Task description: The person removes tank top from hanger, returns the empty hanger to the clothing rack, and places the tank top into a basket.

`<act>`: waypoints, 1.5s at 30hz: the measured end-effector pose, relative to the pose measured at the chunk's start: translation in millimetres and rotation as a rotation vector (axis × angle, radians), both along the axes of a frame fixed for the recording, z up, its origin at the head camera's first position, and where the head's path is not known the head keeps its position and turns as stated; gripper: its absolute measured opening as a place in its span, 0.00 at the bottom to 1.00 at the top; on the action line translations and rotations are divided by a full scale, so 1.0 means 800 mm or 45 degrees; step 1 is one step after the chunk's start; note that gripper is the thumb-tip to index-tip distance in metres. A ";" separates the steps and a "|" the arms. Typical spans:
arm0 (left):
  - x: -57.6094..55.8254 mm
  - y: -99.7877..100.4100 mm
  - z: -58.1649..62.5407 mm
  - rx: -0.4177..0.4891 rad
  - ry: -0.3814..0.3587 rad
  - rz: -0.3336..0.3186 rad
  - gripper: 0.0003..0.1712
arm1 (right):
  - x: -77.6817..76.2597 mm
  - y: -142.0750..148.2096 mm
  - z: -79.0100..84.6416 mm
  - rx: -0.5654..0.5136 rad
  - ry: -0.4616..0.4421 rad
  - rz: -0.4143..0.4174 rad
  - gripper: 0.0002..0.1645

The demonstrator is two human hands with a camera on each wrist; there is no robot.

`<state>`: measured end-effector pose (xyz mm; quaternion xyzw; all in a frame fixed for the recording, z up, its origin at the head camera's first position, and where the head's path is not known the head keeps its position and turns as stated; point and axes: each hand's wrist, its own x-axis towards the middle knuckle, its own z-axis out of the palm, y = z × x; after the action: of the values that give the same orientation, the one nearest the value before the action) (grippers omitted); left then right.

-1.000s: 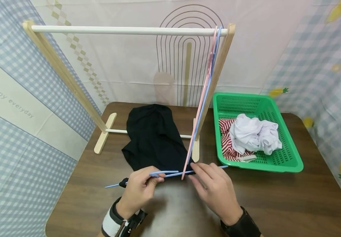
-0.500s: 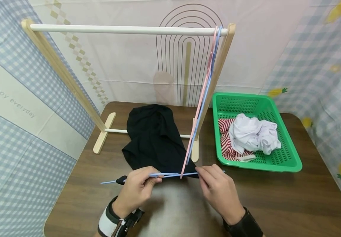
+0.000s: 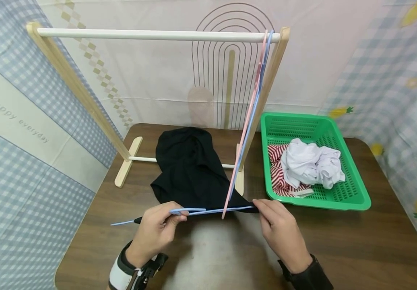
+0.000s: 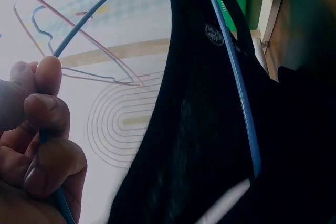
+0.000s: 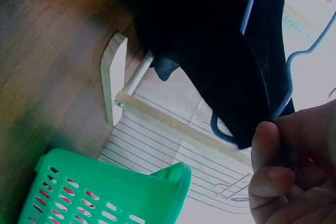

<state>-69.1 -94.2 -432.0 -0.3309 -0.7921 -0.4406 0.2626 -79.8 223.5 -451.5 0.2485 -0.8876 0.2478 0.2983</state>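
Observation:
A black top lies on the table under the rack, its near edge raised between the hands. A blue hanger passes through its neck opening, as the left wrist view also shows. My left hand grips this hanger near its hook, and one hanger end sticks out beyond the hand. With thumb and fingertips, my right hand pinches the top's shoulder edge by the other hanger end. In the right wrist view, cloth and fingers hide that hanger tip.
A wooden rack with a white top bar stands behind. From its right end hang a pink hanger and another blue one, reaching down before the top. To the right, a green basket holds white cloth and red-striped cloth.
Both hands have moved apart: the left hand leftward with the hanger, the right hand rightward. The right hand has drawn the black top's edge out along the hanger to its end.

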 end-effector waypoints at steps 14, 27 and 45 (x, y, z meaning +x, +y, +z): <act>0.012 -0.014 -0.007 0.033 -0.029 0.053 0.13 | 0.005 0.007 -0.008 -0.081 -0.079 -0.114 0.22; 0.034 -0.031 -0.019 0.428 -0.290 -0.201 0.19 | 0.009 0.006 -0.018 -0.096 -0.073 -0.068 0.22; 0.009 -0.043 0.005 1.302 -0.162 -0.889 0.10 | 0.015 -0.003 -0.022 -0.073 -0.208 -0.136 0.19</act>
<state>-61.6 -128.5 -428.2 -0.3759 -0.3402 -0.8429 0.1805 -67.9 220.8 -469.3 0.1710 -0.9135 0.2762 0.2449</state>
